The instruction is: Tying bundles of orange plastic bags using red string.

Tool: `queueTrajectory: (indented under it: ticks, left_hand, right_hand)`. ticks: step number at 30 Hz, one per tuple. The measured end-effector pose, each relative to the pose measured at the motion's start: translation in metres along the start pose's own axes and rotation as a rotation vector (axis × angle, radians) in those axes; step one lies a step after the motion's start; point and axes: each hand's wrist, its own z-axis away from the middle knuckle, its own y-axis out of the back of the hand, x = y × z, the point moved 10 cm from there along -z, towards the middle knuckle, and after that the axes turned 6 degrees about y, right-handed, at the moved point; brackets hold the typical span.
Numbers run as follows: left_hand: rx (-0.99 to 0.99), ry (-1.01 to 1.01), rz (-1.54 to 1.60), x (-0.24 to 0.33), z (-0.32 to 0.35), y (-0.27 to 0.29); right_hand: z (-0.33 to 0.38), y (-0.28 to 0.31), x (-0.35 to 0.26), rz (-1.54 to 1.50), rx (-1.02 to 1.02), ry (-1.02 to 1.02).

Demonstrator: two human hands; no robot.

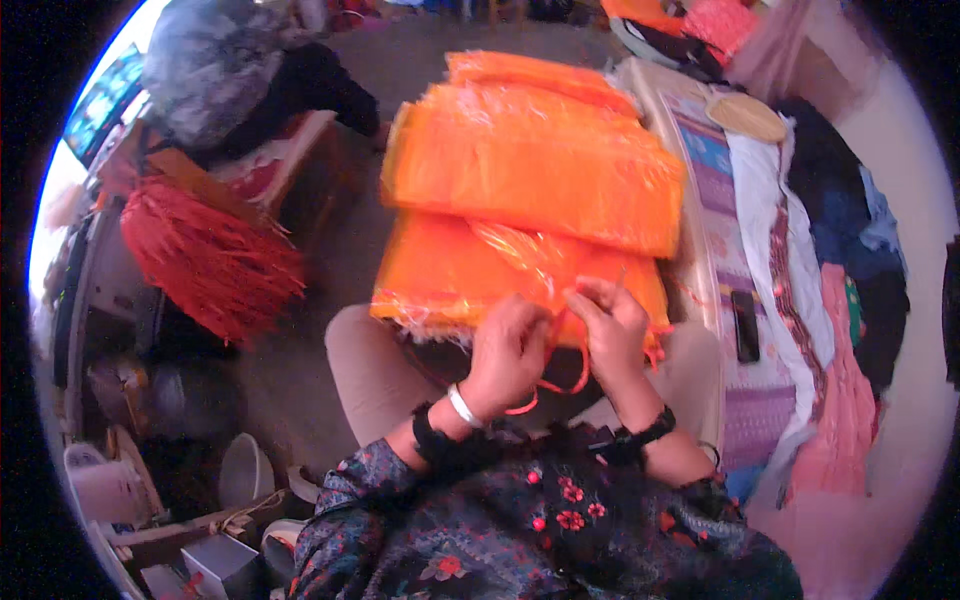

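Both my hands are closed over the near edge of a stack of orange, shiny woven bags (530, 180) at my knees. My left hand (508, 345) pinches a red-orange cord (575, 382), its fingertips hidden behind the knuckles. A short way to the right, my right hand (612, 325) has thumb and forefinger pressed together on the same cord. A thin, needle-like tip shows by its fingers, too blurred to name surely. The cord loops down between the hands, over my lap. White frayed fibres fringe the lower bags.
A large bundle of red strands (210, 260) hangs at the left. Beside the stack on the right runs a bed (755, 400) with a dark phone (745, 326), clothes and a round woven fan (747, 117). Another person (225, 75) sits at the far left. Household items crowd the lower left.
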Motion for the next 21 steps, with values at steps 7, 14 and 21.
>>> queueTrajectory:
  ticks: [7,14,21]
  left_hand:
    - [-0.701,0.843,1.471,-0.044,0.043,-0.092]
    - [-0.603,0.806,0.709,-0.094,0.049,-0.075]
    - [-0.732,0.163,0.107,-0.08,0.033,-0.079]
  right_hand:
    - [0.034,-0.004,-0.014,0.009,-0.209,0.23]
    - [0.055,-0.02,0.006,-0.072,-0.282,0.043]
    - [0.052,-0.034,0.047,0.421,-0.437,0.216]
